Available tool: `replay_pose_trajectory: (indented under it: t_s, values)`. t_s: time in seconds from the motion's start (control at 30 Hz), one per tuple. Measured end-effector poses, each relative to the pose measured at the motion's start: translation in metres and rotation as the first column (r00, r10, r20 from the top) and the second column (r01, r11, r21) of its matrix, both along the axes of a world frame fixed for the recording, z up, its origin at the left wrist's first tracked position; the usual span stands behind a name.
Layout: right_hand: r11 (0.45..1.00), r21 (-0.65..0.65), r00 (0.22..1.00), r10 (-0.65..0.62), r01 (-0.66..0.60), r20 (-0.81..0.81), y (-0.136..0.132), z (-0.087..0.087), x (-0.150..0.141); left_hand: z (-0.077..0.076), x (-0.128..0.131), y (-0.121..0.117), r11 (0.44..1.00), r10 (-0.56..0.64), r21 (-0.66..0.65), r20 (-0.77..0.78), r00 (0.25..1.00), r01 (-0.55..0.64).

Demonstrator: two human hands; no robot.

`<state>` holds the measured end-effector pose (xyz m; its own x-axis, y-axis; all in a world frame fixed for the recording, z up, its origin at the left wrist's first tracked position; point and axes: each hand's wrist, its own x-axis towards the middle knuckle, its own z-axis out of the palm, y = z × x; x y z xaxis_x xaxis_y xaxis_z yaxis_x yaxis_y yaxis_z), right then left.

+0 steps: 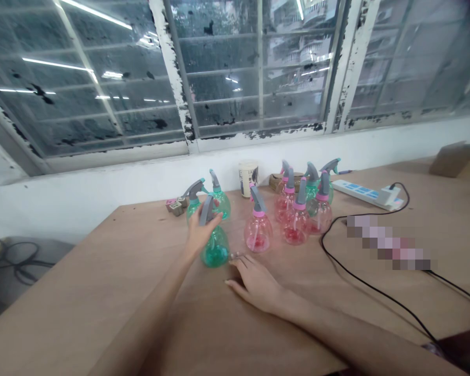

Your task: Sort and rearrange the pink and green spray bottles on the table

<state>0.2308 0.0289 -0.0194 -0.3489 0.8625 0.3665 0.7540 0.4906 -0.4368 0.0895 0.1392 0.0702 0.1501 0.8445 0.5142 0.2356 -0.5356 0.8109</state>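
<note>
My left hand point(202, 230) is wrapped round the neck and grey trigger head of a green spray bottle point(216, 249), which stands upright on the table. To its right, my right hand point(254, 277) lies low over the tabletop with its fingers stretched forward, holding nothing. A pink spray bottle point(258, 232) stands just beyond those fingertips. Behind my left hand are two more green spray bottles, one point(194, 201) partly hidden by the hand and another point(221, 204) beside it.
Several pink spray bottles point(295, 230) and green ones point(312, 190) cluster on the right. A paper cup point(248, 180) stands by the wall, small blocks point(176, 208) at left. A power strip point(368, 194) and a black cable point(352, 269) lie across the wooden table point(102, 282).
</note>
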Motion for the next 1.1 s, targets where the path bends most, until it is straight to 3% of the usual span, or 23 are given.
replay_pose_trajectory:
  t_s: [0.37,0.63,0.8,1.1]
  values:
    - [1.000,0.024,1.000,-0.004,0.004,-0.001,-0.001,0.002,0.000,0.004,0.002,-0.001,0.999,-0.035,0.012,-0.010,0.999,0.036]
    - [1.000,0.015,1.000,0.009,-0.009,0.017,-0.001,0.003,0.001,0.007,0.004,-0.009,0.990,0.138,0.043,-0.082,0.987,-0.135]
    - [1.000,0.021,1.000,0.013,-0.012,-0.019,0.000,0.001,0.002,0.008,0.003,-0.011,0.986,0.169,0.019,-0.122,0.978,-0.168]
    - [1.000,0.009,1.000,0.014,-0.014,-0.012,0.000,0.001,0.002,-0.002,0.002,-0.002,0.999,0.021,0.034,-0.044,0.999,-0.019]
